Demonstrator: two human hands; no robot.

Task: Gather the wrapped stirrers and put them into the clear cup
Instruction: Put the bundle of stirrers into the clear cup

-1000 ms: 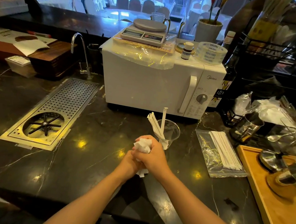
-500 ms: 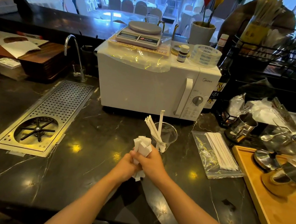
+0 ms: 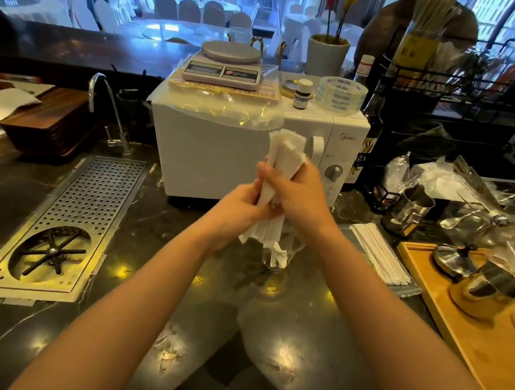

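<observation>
Both hands raised with stirrer bundle, formerly beside cup; bundle now above cup, lower ends over rim.

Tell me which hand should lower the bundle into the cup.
Probably the right hand: it grips the stirrer bundle higher up, above the clear cup. The left hand only steadies it lower down.

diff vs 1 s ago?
Both hands, left hand and right hand, still gripping the stirrer bundle, have lifted it above the clear cup. Nothing let go. The bagged stirrers and microwave stayed put.
</observation>
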